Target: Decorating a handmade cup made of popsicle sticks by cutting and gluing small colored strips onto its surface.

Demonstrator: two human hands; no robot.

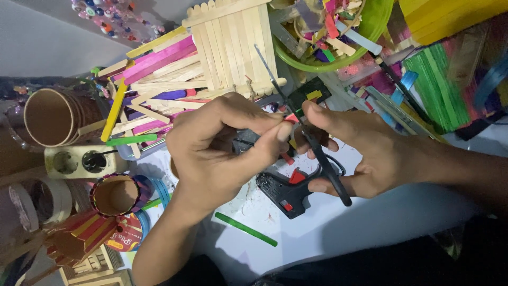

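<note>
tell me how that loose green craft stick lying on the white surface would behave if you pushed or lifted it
The green stick looks thin and flat, so it would probably slide, not roll, when pushed. It seems light, like the wooden sticks piled behind. Lying flush on the white surface, its edge may be fiddly to lift.

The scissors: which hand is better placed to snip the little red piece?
The right hand. It grips the black-handled scissors, whose blades meet the small red piece. The left hand is pinching that piece, so it looks busy steadying.
</note>
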